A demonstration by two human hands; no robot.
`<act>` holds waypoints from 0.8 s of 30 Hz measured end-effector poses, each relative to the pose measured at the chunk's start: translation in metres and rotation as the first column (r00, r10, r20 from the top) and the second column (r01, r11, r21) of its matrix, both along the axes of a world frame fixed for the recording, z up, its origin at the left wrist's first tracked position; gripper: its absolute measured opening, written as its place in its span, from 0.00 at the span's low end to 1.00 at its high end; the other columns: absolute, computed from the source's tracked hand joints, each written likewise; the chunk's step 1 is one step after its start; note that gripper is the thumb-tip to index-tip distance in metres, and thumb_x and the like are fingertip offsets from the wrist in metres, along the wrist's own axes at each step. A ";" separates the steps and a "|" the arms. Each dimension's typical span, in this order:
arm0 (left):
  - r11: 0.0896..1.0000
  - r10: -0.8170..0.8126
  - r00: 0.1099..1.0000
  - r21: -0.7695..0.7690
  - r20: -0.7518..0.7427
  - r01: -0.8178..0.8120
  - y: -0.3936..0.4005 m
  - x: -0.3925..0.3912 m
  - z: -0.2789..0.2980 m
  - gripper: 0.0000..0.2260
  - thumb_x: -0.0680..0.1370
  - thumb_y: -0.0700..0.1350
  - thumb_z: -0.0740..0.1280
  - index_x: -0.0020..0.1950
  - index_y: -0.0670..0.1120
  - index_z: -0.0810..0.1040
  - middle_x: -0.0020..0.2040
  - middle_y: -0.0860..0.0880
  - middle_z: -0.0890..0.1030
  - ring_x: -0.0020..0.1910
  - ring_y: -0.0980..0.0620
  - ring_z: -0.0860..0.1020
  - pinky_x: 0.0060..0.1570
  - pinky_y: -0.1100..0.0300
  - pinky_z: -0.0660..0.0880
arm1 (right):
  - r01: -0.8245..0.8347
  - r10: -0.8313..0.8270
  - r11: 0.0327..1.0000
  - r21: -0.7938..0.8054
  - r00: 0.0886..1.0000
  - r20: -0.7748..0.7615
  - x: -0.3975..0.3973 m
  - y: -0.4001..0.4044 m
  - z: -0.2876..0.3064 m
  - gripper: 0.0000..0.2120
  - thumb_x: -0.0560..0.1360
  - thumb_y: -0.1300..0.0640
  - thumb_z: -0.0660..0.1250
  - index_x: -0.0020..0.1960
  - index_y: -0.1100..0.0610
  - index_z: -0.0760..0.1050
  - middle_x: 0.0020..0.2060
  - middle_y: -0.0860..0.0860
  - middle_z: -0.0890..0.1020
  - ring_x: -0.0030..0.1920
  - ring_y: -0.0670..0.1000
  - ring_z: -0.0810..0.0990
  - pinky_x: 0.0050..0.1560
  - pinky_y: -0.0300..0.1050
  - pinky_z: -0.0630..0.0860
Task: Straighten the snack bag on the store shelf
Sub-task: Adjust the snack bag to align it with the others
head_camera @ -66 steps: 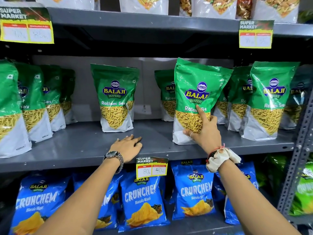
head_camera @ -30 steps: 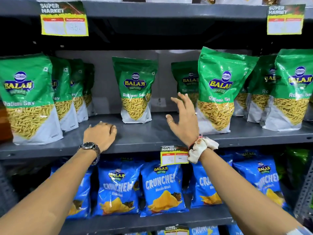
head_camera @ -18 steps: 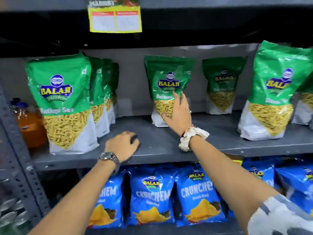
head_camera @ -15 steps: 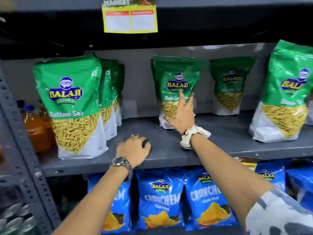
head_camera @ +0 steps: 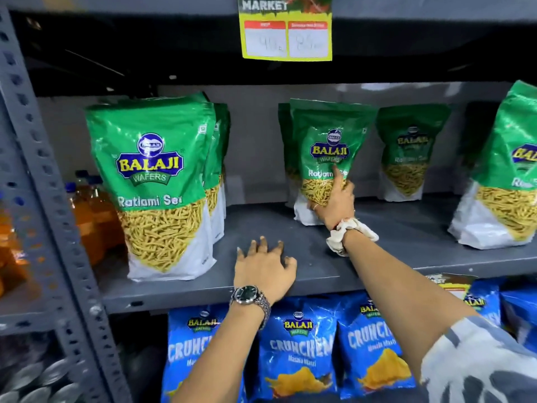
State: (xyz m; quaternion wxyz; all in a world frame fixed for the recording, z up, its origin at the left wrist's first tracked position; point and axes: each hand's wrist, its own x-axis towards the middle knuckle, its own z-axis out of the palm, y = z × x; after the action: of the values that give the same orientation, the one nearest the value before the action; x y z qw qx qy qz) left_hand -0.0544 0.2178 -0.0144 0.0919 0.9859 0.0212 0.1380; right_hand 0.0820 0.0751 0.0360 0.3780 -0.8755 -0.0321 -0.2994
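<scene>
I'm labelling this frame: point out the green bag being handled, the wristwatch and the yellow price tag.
green bag (head_camera: 329,135), head view, upper front by the logo.
wristwatch (head_camera: 245,294), head view, the dial.
yellow price tag (head_camera: 286,39), head view, white price boxes.

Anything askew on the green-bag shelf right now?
Yes: the green Ratlami Sev bag under the right hand sits set back and leans left, unlike the upright front bag at left. Left hand rests flat on the grey shelf.

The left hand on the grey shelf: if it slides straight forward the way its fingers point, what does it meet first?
Probably nothing soon. The left hand lies flat on the shelf, fingers pointing into the bare gap between the green bags; only the back wall seems to lie ahead, though depth is unclear.
</scene>
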 end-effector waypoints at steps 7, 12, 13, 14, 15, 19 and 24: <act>1.000 -0.016 0.999 -0.015 -0.042 0.015 0.000 -0.001 0.002 0.25 0.78 0.54 0.49 0.76 0.53 0.60 0.78 0.44 0.57 0.77 0.44 0.55 0.75 0.42 0.48 | -0.020 0.019 0.999 0.026 0.999 0.032 -0.026 -0.006 -0.004 0.48 0.66 0.59 0.77 0.76 0.46 0.52 0.67 0.63 0.63 0.63 0.67 0.69 0.60 0.61 0.73; 0.999 -0.032 0.996 -0.013 -0.081 0.031 0.002 0.000 0.002 0.25 0.79 0.56 0.47 0.77 0.54 0.56 0.79 0.45 0.54 0.78 0.45 0.53 0.76 0.42 0.46 | -0.068 0.064 0.996 0.051 0.995 0.077 -0.071 -0.022 -0.007 0.48 0.64 0.59 0.78 0.74 0.43 0.53 0.66 0.60 0.65 0.62 0.65 0.71 0.58 0.61 0.74; 0.999 -0.032 0.996 -0.011 -0.086 0.032 0.002 0.000 0.002 0.26 0.79 0.56 0.47 0.77 0.54 0.55 0.79 0.45 0.54 0.78 0.46 0.52 0.76 0.43 0.46 | -0.071 0.067 0.996 0.050 0.994 0.088 -0.081 -0.025 -0.009 0.48 0.64 0.58 0.78 0.74 0.43 0.53 0.65 0.59 0.65 0.62 0.65 0.71 0.57 0.61 0.75; 1.000 -0.031 0.995 -0.007 -0.090 0.030 0.002 0.000 0.002 0.26 0.79 0.56 0.47 0.77 0.54 0.55 0.79 0.45 0.53 0.78 0.46 0.52 0.76 0.43 0.46 | -0.073 0.068 0.996 0.047 0.993 0.099 -0.091 -0.029 -0.010 0.48 0.64 0.58 0.78 0.74 0.42 0.53 0.65 0.59 0.66 0.61 0.65 0.72 0.56 0.61 0.76; 1.000 -0.028 0.995 -0.005 -0.094 0.028 0.002 0.000 0.002 0.26 0.79 0.56 0.47 0.77 0.54 0.55 0.79 0.45 0.53 0.78 0.46 0.52 0.76 0.43 0.46 | -0.071 0.066 0.996 0.044 0.992 0.109 -0.100 -0.031 -0.012 0.48 0.64 0.58 0.78 0.74 0.42 0.53 0.65 0.59 0.66 0.61 0.65 0.73 0.55 0.61 0.77; 1.000 -0.025 0.994 0.006 -0.103 0.025 0.002 0.000 0.004 0.26 0.79 0.56 0.47 0.77 0.54 0.55 0.79 0.45 0.53 0.78 0.46 0.52 0.76 0.43 0.46 | -0.036 0.033 0.999 0.020 0.989 0.141 -0.131 -0.040 -0.017 0.48 0.64 0.55 0.78 0.74 0.41 0.53 0.65 0.57 0.66 0.61 0.63 0.72 0.52 0.61 0.77; 1.000 -0.016 0.992 0.017 -0.123 0.019 0.002 0.000 0.005 0.26 0.79 0.57 0.47 0.77 0.54 0.54 0.79 0.46 0.52 0.78 0.46 0.51 0.76 0.44 0.46 | -0.026 0.026 1.000 -0.003 0.991 0.134 -0.154 -0.047 -0.018 0.50 0.64 0.53 0.78 0.75 0.39 0.51 0.65 0.56 0.66 0.62 0.63 0.71 0.53 0.61 0.77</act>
State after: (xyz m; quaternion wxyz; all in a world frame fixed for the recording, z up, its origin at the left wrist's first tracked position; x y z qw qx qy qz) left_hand -0.0546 0.2200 -0.0093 0.0827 0.9935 0.0169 0.0765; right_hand -0.0716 0.0277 0.0185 0.3781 -0.8532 -0.0691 -0.3526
